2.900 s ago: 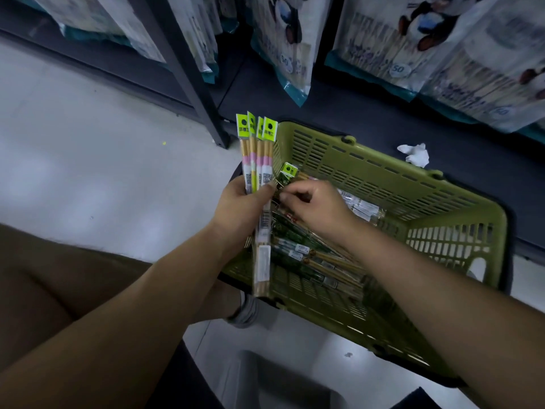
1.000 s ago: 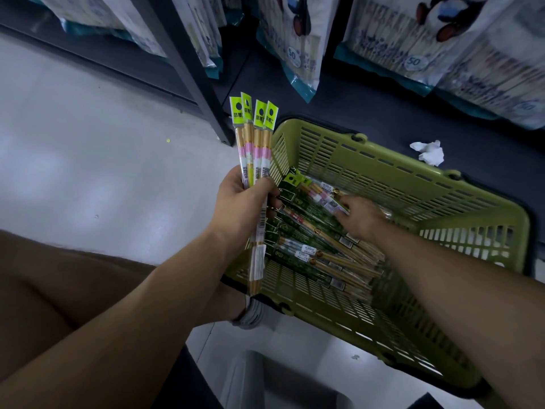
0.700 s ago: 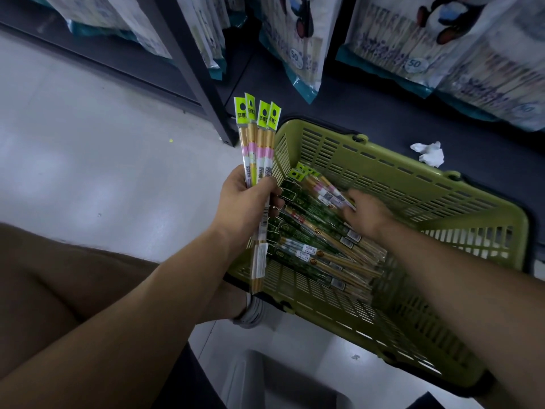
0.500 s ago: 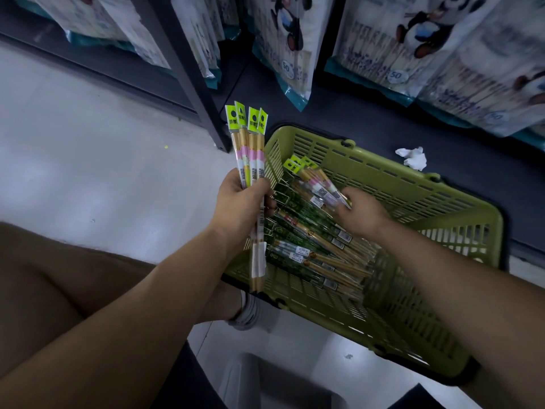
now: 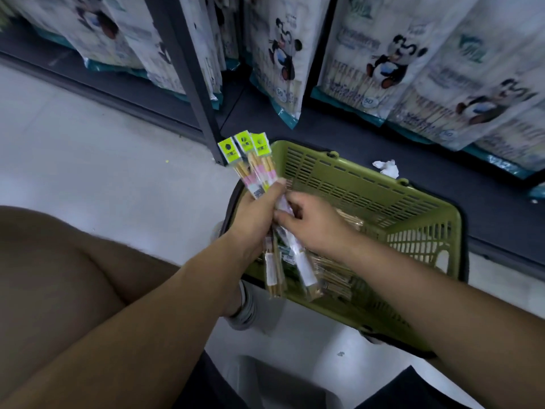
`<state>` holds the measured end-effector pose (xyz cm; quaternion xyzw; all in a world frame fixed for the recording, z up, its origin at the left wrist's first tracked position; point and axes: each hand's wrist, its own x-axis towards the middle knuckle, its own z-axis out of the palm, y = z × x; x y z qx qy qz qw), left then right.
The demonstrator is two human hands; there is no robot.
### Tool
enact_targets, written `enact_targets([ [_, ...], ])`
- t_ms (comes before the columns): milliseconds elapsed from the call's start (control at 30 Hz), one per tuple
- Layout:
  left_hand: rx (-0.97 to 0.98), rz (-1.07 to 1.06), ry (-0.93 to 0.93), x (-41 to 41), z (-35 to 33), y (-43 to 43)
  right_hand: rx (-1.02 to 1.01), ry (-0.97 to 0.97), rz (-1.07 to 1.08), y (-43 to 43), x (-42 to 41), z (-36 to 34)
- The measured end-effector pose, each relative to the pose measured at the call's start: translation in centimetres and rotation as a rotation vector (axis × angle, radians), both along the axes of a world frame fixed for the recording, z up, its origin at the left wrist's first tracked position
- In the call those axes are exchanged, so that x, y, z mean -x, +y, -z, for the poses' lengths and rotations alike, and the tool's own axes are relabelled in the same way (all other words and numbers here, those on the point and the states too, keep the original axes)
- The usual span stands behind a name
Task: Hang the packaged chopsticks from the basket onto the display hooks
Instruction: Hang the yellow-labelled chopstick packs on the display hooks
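My left hand (image 5: 255,215) grips a bunch of packaged chopsticks (image 5: 256,168) with bright yellow-green header cards fanned out above it, over the near left corner of the green basket (image 5: 413,208). My right hand (image 5: 312,224) pinches one more chopstick pack (image 5: 300,258) and holds it against the bunch in my left hand. More packs (image 5: 333,276) lie in the basket bottom, partly hidden by my arms.
The basket sits on the floor against a dark low shelf base (image 5: 442,184). Large panda-printed bags (image 5: 380,63) hang above it. A dark shelf upright (image 5: 188,78) stands left of the basket. A crumpled white paper (image 5: 386,167) lies on the shelf base. My bent knee (image 5: 59,261) is at the left.
My right hand has lifted a pack out of the basket and brought it left to the bunch in my left hand. The view has tilted up toward the hanging bags.
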<state>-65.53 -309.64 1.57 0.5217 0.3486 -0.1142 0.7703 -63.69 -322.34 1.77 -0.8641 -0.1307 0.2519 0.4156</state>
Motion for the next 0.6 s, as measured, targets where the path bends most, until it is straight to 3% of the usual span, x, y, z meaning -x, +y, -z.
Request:
enact_targets([
  [133, -0.060, -0.040, 0.055, -0.5, 0.5, 1.0, 0.024, 0.016, -0.053, -0.2, 0.5, -0.1],
  [233, -0.087, -0.009, 0.012, -1.0, -0.1, 1.2, -0.029, -0.016, 0.088, -0.5, 0.0, -1.0],
  [367, -0.091, 0.108, -0.181, -1.5, -3.2, 1.0, -0.187, -0.105, 0.313, -1.4, -1.9, -5.3],
  [600, -0.198, 0.414, -0.604, -3.3, -13.0, 0.3, -0.424, -0.239, 0.394, -2.8, -4.9, -16.8],
])
